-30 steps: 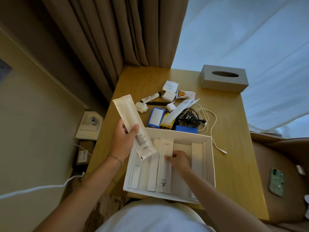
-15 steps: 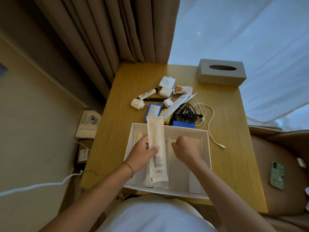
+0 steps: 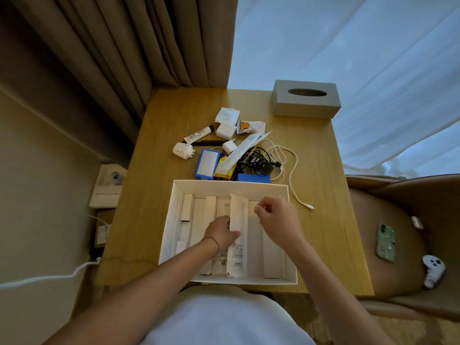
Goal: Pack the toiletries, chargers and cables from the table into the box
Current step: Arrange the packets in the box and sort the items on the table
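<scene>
1. Head view, lower centre: a shallow white cardboard box is seen on the light wooden table. Several long white packets lie side by side inside it.
2. Head view, centre: the left hand is curled around a long cream paper sachet, which is being held lengthwise in the middle of the box, over the other packets.
3. Head view, right of centre: the right hand hovers above the right half of the box with fingers loosely curled. Whether anything is pinched cannot be told.
4. Head view, above the box: a pile is left unpacked. It includes a white plug charger, a small white tube with a black cap, a blue rectangular case, a tangled black cable and a white cable.
5. Progress is judged as partial: long packets are packed; chargers, cables and small toiletries remain.
</scene>
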The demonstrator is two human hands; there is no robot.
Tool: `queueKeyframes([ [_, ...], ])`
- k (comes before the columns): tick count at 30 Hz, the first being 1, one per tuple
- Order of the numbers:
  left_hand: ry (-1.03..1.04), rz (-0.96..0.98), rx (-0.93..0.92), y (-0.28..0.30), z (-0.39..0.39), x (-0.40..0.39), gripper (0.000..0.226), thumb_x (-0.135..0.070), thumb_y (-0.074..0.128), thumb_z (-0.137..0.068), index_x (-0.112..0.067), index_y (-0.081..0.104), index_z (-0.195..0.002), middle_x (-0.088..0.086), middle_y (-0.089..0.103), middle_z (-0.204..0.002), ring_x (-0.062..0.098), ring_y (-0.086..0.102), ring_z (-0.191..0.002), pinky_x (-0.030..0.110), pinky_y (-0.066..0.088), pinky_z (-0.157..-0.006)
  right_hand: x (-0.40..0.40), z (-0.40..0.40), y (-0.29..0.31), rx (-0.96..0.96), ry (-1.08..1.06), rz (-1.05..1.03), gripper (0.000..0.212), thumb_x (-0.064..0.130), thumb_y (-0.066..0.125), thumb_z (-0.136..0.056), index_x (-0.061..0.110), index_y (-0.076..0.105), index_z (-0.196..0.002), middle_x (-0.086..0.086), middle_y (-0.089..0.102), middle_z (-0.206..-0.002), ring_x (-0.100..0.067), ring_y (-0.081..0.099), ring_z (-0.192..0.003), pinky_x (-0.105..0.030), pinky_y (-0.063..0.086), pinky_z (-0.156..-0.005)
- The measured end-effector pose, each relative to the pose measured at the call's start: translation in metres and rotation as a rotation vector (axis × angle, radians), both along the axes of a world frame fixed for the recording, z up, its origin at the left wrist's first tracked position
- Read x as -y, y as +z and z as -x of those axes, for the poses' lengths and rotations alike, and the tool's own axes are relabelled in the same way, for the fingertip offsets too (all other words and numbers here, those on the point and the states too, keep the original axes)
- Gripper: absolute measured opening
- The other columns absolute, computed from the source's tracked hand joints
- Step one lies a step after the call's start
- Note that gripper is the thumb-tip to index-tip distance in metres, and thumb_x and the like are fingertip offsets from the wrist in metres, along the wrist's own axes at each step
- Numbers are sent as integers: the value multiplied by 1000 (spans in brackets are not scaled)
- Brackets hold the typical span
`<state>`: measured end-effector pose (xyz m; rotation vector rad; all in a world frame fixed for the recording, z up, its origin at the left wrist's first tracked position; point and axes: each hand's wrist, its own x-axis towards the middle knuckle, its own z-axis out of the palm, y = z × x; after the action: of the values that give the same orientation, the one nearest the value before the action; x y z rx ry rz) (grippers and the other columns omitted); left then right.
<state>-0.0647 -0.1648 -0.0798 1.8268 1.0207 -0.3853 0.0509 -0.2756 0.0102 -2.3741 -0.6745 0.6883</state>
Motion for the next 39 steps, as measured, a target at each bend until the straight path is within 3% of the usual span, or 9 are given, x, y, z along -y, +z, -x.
queueKeyframes([
  [3,-121,-163,-95,-9,-5,0,20,-35,71,-87,-17,67,-95,1,69,-92,20,65,-86,36,56,-77,3,-1,4,-19,-14,-38,18,21,62,-93,19,70,-78,6,66,-63,-10,61,-60,-26,43,-53],
  [6,-252,-350,-174,-14,-9,0,30,-46,71,-85,-22,55,-75,-5,58,-74,19,59,-74,30,45,-59,4,-2,8,-6,2,-82,17,22,64,-94,20,70,-78,6,65,-62,-10,60,-60,-25,44,-54],
  [10,-395,-497,-250,-14,-13,-3,34,-55,66,-84,-22,56,-85,-2,59,-80,21,61,-79,29,43,-62,0,-6,15,17,31,-162,16,21,65,-94,21,71,-80,8,64,-63,-8,61,-60,-24,48,-57],
  [15,-499,-508,-273,-1,-15,-7,36,-52,53,-93,-18,64,-98,0,60,-85,21,58,-79,31,40,-64,-21,-23,23,64,25,-232,16,21,64,-95,19,70,-81,2,65,-63,-18,61,-60,-40,53,-61],
  [22,-258,-268,35,69,-8,-38,23,-46,54,-94,-29,69,-101,-9,70,-90,10,64,-83,28,54,-75,-81,-60,20,143,111,-177,19,20,60,-95,20,74,-82,6,70,-69,-14,64,-64,-32,51,-60],
  [26,-168,-328,228,103,-4,-61,16,-42,56,-94,-35,69,-99,-16,67,-82,-1,61,-75,16,46,-63,-124,-82,4,283,269,73,30,15,54,-95,26,75,-112,1,76,-99,-18,65,-79,-29,48,-65],
  [29,-112,-348,336,115,-4,-79,13,-34,57,-96,-34,69,-95,-17,65,-77,1,61,-73,16,46,-60,-149,-91,-13,402,428,176,41,10,61,-87,24,69,-125,-7,73,-115,-27,64,-101,-38,53,-81],
  [35,-71,-388,382,116,2,-113,13,-29,57,-97,-32,70,-93,-14,66,-78,5,61,-73,21,49,-61,-178,-99,-39,563,724,446,46,16,68,-86,23,63,-131,-6,67,-125,-29,55,-121,-48,34,-110],
  [39,-54,-378,374,113,2,-130,14,-28,57,-97,-31,71,-96,-16,67,-83,-1,62,-79,19,53,-65,-181,-101,-43,581,712,425,37,16,67,-87,23,70,-124,-7,72,-115,-25,63,-109,-41,38,-106],
])
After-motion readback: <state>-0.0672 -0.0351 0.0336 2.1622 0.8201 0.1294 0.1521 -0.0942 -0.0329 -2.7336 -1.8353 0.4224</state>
